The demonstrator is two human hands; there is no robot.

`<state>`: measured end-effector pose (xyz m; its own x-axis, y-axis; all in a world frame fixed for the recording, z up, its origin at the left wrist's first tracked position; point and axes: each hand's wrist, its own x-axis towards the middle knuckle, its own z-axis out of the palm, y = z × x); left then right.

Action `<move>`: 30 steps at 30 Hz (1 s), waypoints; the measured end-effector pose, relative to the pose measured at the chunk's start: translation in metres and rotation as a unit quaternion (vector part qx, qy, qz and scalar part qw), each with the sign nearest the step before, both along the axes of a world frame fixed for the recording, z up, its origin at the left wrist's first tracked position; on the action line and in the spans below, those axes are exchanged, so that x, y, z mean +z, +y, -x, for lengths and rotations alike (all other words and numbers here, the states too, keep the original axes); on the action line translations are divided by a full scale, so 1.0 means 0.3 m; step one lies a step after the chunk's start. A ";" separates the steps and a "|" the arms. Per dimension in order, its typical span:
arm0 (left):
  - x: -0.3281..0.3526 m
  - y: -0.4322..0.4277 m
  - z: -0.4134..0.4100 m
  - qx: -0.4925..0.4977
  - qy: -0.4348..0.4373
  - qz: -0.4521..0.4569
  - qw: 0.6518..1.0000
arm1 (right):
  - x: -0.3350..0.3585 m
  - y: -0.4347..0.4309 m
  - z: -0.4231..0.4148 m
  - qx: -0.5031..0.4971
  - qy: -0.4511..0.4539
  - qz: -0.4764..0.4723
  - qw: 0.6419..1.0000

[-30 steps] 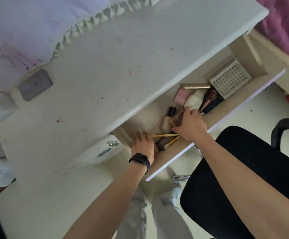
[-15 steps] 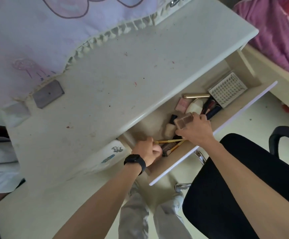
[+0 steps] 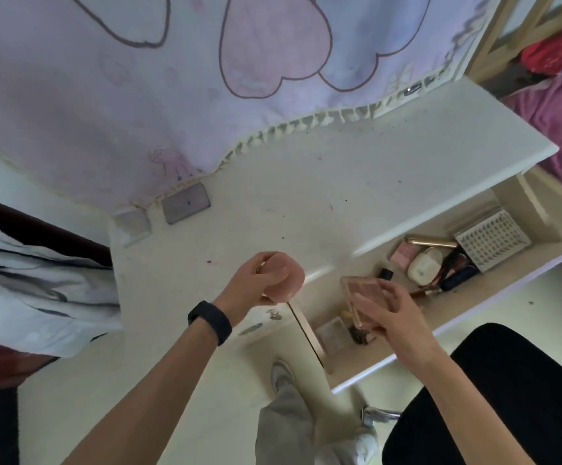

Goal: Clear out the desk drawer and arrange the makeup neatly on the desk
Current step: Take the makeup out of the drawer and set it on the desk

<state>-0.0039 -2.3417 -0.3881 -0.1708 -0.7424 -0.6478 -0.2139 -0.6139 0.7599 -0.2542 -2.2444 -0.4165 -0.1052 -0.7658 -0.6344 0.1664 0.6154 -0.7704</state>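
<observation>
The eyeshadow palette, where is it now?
Head view, right of centre: the right hand holds the eyeshadow palette above the open drawer, beside the front edge of the desk.

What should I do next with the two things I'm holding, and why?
Probably lower the left hand and set its pink rounded item on the bare desk top in front of it. Both hands are full, the right hand gripping the palette over the open drawer, so neither can pick up more until something is put down.
</observation>
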 end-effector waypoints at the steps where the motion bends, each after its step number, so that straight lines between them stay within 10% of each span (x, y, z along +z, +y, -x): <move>1: 0.004 -0.022 -0.053 0.014 -0.016 0.005 1.000 | 0.001 -0.027 -0.040 0.008 0.000 0.007 1.000; 17: -0.068 -0.557 -0.366 -0.100 -0.312 0.271 0.905 | -0.061 -0.685 -0.449 0.087 0.194 0.076 0.974; 24: -0.123 -0.726 -0.331 -0.201 -0.448 0.341 0.802 | -0.098 -0.686 -0.504 0.089 0.283 0.107 0.949; 30: -0.177 -0.732 -0.348 -0.186 -0.456 0.345 0.799 | -0.103 -0.639 -0.565 0.115 0.385 0.170 0.900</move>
<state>0.1006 -2.5613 -0.4413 -0.1526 -0.9845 -0.0867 -0.9422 0.1185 0.3134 -0.0846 -2.4360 -0.4475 -0.2276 -0.9596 -0.1653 -0.5987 0.2718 -0.7535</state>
